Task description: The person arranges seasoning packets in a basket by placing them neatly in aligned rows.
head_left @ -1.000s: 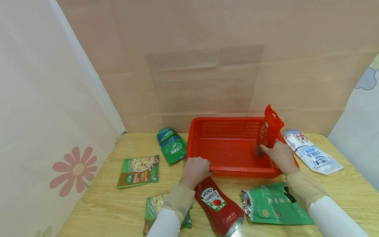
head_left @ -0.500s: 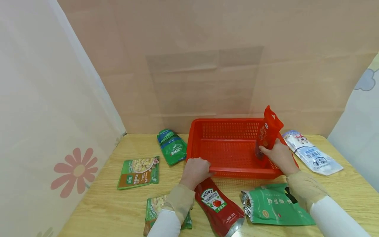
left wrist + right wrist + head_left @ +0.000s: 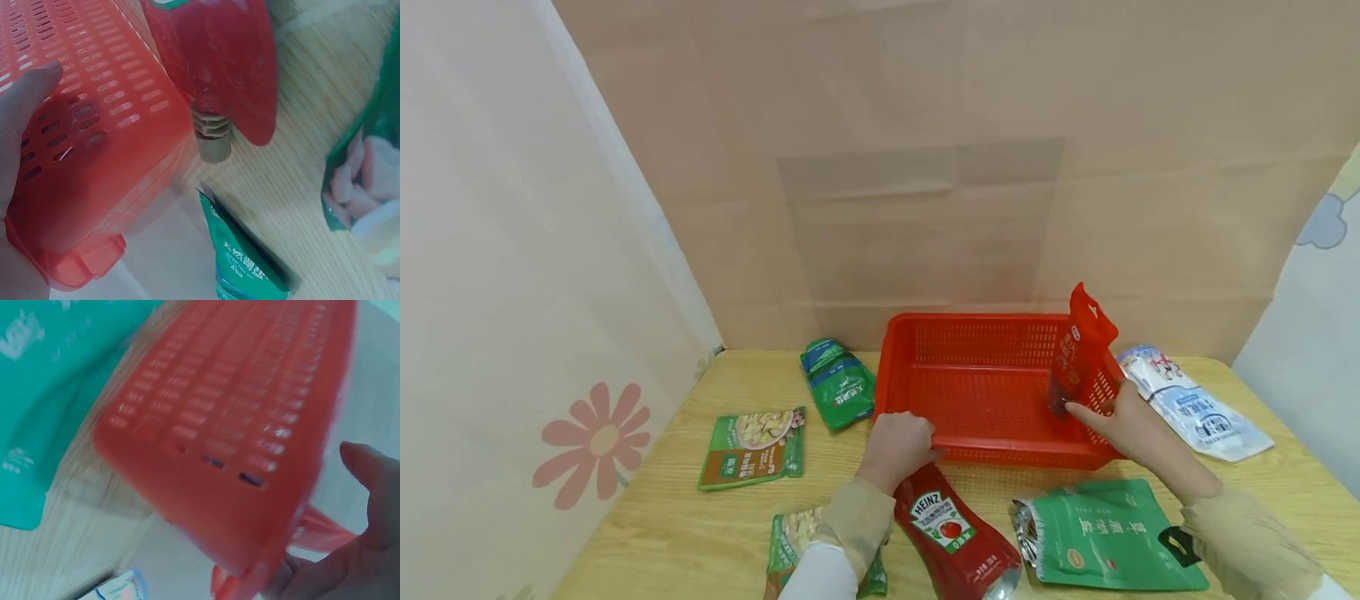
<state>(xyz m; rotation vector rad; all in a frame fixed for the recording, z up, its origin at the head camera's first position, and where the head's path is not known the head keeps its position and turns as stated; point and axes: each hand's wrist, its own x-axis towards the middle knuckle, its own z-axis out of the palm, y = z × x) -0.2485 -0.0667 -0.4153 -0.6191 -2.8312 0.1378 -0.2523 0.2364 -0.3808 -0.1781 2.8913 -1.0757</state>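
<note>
While left grip (image 3: 897, 447) clasped red basket (image 3: 1000, 448), lower centre, right grip (image 3: 1126, 427) hung unclasped beside red packet (image 3: 1078, 350), centre right.

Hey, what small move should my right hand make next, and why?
Probably draw your right hand back toward the large green pouch: its thumb and fingers are spread, the red packet stands unpinched in the red plastic basket, and your left hand holds the front rim.
</note>
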